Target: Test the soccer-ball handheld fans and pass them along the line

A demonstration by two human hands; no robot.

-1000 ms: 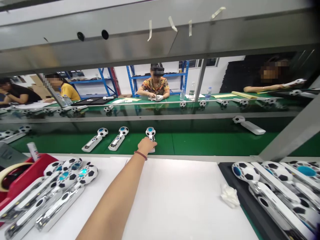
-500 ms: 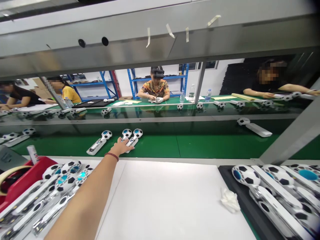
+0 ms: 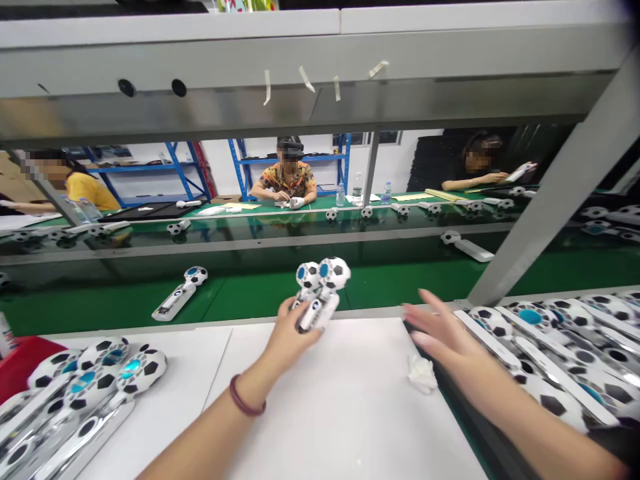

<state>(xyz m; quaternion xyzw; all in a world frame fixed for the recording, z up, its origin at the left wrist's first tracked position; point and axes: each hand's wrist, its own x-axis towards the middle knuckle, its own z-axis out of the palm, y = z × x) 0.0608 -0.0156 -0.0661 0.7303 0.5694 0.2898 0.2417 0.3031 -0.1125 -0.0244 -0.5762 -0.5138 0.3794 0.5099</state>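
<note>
My left hand (image 3: 290, 337), with a dark red band on its wrist, is closed around two white soccer-ball-headed devices above the far edge of the white work surface (image 3: 320, 413). The nearer device (image 3: 333, 275) has a blue disc on its round head and a short white handle. Just behind it is the second device (image 3: 307, 275), its handle partly hidden by my fingers. To the right, my right hand (image 3: 440, 327) hovers with fingers spread and slightly blurred, holding nothing. A crumpled white tissue (image 3: 421, 373) lies just below it.
Similar devices are heaped at left (image 3: 85, 387) beside a red bin (image 3: 25, 363), and more fill a black tray at right (image 3: 560, 373). Another device (image 3: 180, 293) lies on the green conveyor belt (image 3: 250, 293). A slanted metal post (image 3: 540, 167) stands at right. Co-workers sit opposite.
My left hand has lifted two devices off the green belt and brought them nearer and to the right. My right hand has come into view. The view has turned slightly right.
</note>
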